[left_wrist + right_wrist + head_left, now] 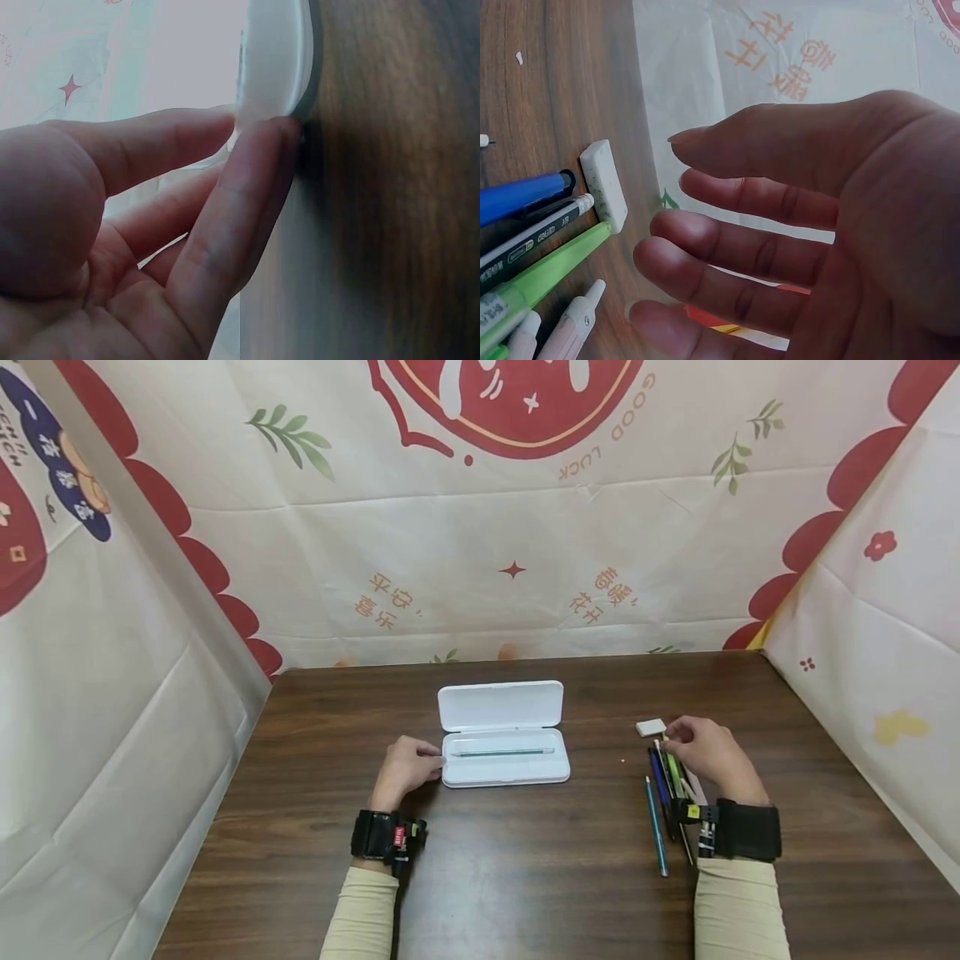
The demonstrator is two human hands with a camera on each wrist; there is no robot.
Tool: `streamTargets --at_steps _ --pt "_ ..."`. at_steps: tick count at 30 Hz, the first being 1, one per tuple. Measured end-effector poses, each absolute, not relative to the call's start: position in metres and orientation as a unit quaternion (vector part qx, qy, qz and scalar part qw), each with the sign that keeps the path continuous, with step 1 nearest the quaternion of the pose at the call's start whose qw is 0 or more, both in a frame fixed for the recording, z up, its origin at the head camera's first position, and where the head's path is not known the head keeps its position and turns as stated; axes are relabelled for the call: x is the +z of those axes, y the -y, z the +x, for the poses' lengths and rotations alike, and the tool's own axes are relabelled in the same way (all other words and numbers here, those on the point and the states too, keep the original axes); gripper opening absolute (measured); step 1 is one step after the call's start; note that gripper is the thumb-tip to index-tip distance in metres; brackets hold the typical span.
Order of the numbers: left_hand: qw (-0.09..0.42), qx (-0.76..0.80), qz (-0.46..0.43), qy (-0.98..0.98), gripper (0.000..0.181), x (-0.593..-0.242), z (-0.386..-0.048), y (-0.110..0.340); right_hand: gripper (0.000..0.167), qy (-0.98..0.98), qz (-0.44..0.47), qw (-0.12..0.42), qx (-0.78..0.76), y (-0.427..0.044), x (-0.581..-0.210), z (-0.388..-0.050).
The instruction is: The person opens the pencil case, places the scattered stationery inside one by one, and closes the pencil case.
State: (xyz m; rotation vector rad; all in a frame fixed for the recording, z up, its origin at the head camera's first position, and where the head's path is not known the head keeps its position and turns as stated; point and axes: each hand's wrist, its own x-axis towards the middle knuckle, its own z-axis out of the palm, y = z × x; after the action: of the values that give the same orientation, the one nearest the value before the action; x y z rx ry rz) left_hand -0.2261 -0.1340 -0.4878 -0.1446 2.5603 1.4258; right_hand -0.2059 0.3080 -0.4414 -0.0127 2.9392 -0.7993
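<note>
An open white pencil case (506, 773) lies on the table with its lid (500, 706) tilted back and one pencil (504, 752) inside. My left hand (408, 768) holds the case's left edge between thumb and fingers; the left wrist view shows the fingertips at the case's rounded corner (281, 67). My right hand (708, 752) hovers over the far end of a group of pens, holding nothing, fingers apart and slightly bent. Near its fingertips is a white eraser (604, 184), beside a blue pen (525, 196), a dark pencil (536, 240) and a green pen (547, 270).
A light-blue pencil (656, 827) lies left of the pen group on the brown table (525, 877). Pale pink items (574, 326) lie beside the green pen. Printed white cloth (480, 552) hangs behind the table and at both sides.
</note>
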Motion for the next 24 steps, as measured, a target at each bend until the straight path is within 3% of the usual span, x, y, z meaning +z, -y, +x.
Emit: streamTargets --at_steps 15,24 --pt "0.110 0.482 -0.048 -0.868 0.018 -0.489 -0.227 0.133 0.042 -0.964 0.028 0.112 -0.240 -0.322 -0.447 -0.206" --pt "0.115 0.479 -0.050 -0.869 0.019 -0.489 -0.227 0.134 0.036 -0.962 0.054 0.137 -0.230 -0.323 -0.446 -0.207"
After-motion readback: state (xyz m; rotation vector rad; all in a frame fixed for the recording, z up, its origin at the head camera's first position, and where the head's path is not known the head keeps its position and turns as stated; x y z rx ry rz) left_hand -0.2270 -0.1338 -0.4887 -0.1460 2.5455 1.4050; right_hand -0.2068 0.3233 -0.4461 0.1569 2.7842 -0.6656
